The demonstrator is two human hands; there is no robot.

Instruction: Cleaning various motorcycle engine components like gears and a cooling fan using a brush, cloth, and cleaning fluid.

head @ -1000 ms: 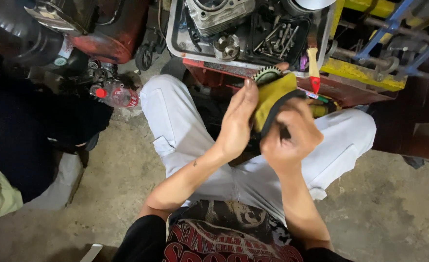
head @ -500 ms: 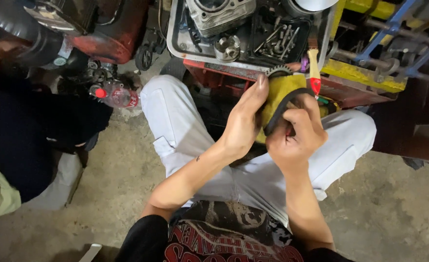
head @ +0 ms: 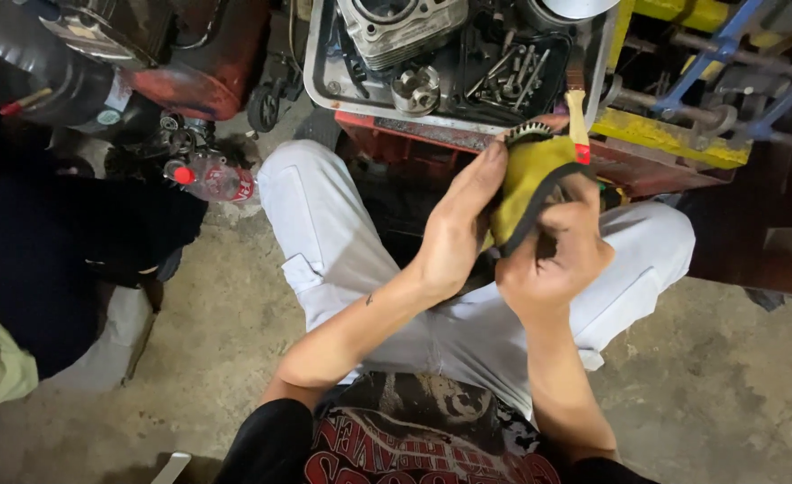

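I sit on the floor in white trousers with both hands raised over my lap. My right hand (head: 553,255) grips a yellow cloth with a dark edge (head: 532,184) that is wrapped around a toothed metal gear (head: 528,132); only the gear's top teeth show above the cloth. My left hand (head: 457,224) presses its fingers flat against the left side of the cloth and gear. The rest of the gear is hidden by the cloth.
A metal tray (head: 320,85) ahead holds an engine cylinder (head: 400,27), a piston (head: 416,90) and several bolts. A brush handle (head: 578,112) rests at its right. A plastic bottle with a red cap (head: 207,177) lies left, near another person's dark trousers (head: 64,242). Yellow frame (head: 665,134) at right.
My hands shifted slightly over the cloth; the left fingers slid up along the cloth-wrapped gear, and the gear's teeth show again above the cloth.
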